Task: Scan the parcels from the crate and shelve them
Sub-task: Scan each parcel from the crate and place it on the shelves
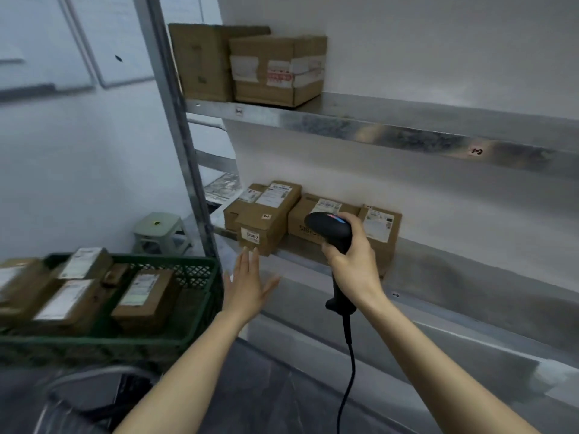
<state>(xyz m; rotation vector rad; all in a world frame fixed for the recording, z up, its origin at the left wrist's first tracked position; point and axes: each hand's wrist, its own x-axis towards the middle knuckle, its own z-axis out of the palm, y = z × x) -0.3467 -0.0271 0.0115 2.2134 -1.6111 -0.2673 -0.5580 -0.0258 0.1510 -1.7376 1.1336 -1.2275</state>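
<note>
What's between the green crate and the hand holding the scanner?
In the head view, the open left hand is between the green crate and the right hand gripping the scanner.

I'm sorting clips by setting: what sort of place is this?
Probably a small parcel stockroom or mailroom. Labelled cardboard parcels sit on metal shelving, more wait in a green crate, and the right hand grips a corded barcode scanner.

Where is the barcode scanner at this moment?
In the head view, right of centre: the right hand grips the barcode scanner by its handle, and its head is in front of the parcels on the lower shelf.
</note>
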